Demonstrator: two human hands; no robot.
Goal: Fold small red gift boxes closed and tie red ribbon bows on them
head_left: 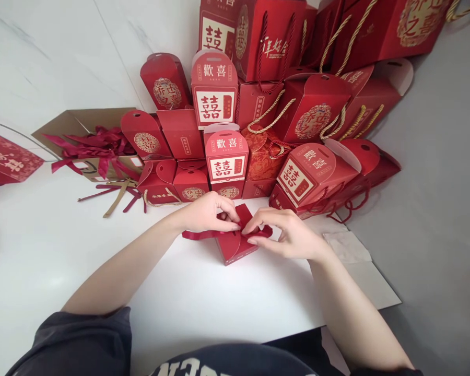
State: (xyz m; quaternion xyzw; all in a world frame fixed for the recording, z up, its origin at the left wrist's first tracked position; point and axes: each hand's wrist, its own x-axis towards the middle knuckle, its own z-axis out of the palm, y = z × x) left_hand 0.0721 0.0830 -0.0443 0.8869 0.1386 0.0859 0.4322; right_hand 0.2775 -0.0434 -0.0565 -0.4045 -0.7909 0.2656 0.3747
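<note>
A small red gift box (231,248) stands on the white table in front of me, its folded top facing up. A dark red ribbon (201,235) runs across its top, one end sticking out to the left and a loop showing at the right. My left hand (211,213) is closed over the left part of the top, thumb and fingers pinching the ribbon. From the right, my right hand (284,232) pinches the ribbon near the middle of the top, its fingertips close to those of my left. The exact grip between the fingertips is partly hidden.
Stacked red gift boxes (227,162), several with rope handles, line the wall behind. At the left, a cardboard box (72,122) holds dark red ribbons (102,143), with loose strips (117,198) before it. White sheets (360,269) lie at the table's right edge.
</note>
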